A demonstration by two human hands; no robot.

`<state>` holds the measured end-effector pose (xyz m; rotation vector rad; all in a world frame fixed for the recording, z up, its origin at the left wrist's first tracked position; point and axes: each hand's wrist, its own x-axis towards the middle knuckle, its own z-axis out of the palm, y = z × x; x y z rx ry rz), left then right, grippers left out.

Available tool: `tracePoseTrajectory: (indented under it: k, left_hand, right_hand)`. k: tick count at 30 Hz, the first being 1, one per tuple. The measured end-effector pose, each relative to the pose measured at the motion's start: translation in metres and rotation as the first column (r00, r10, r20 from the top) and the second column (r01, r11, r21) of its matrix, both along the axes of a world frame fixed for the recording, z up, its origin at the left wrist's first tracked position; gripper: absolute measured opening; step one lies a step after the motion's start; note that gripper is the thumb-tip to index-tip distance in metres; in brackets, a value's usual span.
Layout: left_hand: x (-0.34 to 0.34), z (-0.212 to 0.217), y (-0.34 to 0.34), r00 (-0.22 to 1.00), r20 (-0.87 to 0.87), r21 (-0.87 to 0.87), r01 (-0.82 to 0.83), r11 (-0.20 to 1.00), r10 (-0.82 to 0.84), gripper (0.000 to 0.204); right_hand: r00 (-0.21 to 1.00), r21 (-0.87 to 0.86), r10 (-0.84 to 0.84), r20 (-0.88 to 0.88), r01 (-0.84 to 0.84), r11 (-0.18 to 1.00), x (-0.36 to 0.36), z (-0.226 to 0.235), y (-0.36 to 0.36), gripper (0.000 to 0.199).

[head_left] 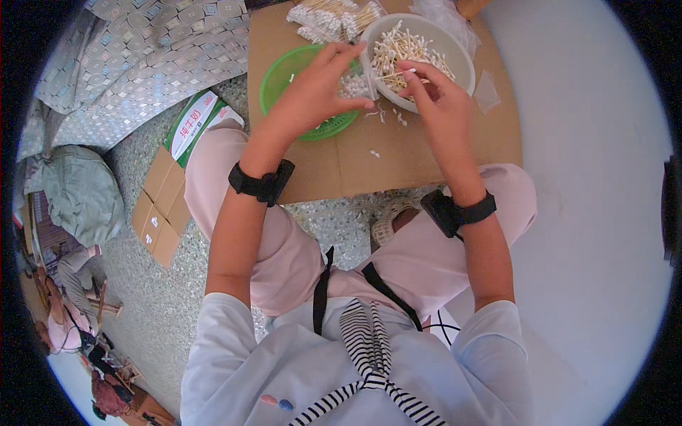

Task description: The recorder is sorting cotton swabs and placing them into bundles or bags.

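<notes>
My left hand (312, 91) spans a small clear plastic bag (368, 74), thumb at its near end and fingertips at its far end. White cotton tips show inside the bag. It stands over the right side of a green plastic basket (273, 79). My right hand (446, 108) pinches a cotton swab (402, 73) between thumb and fingertips, above the near part of a whitish bowl (465, 69). Many loose cotton swabs (403, 47) with pale sticks fill the bowl. How many the right hand holds is hard to make out.
Brown cardboard (341, 167) covers the work surface. Filled bags of swabs (332, 20) lie at the back, near crumpled clear plastic (449, 23). Small cotton bits (375, 153) lie in front of the bowl. A white wall (590, 142) rises at the right.
</notes>
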<state>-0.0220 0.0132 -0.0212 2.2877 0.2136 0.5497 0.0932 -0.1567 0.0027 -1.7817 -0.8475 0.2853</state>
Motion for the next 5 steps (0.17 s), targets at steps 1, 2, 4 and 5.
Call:
tracePoseTrajectory:
  k: [1, 2, 4, 5]
  left_hand:
    - [-0.0006, 0.0009, 0.0019, 0.996, -0.073, 0.007, 0.046, 0.999, -0.045, 0.083]
    - [-0.0008, 0.0032, 0.0024, 0.985, -0.145, 0.011, 0.093, 0.996, -0.09, 0.088]
    - [0.0015, 0.006, 0.0038, 0.976, -0.171, -0.02, 0.136, 0.99, -0.138, 0.09]
    - [0.0028, 0.0067, 0.0057, 0.964, -0.196, -0.05, 0.172, 0.984, -0.179, 0.091]
  right_hand:
    - [1.0, 0.0, -0.001, -0.001, 0.001, 1.0, 0.0006, -0.0037, 0.0007, 0.02]
    - [0.999, 0.034, 0.016, -0.039, -0.014, 0.999, 0.0013, -0.0071, 0.0025, 0.021]
    - [0.995, 0.082, 0.029, -0.097, -0.021, 0.996, 0.0031, -0.011, 0.0038, 0.022]
    - [0.993, 0.096, 0.029, -0.118, -0.018, 0.995, 0.0028, -0.0113, 0.0053, 0.023]
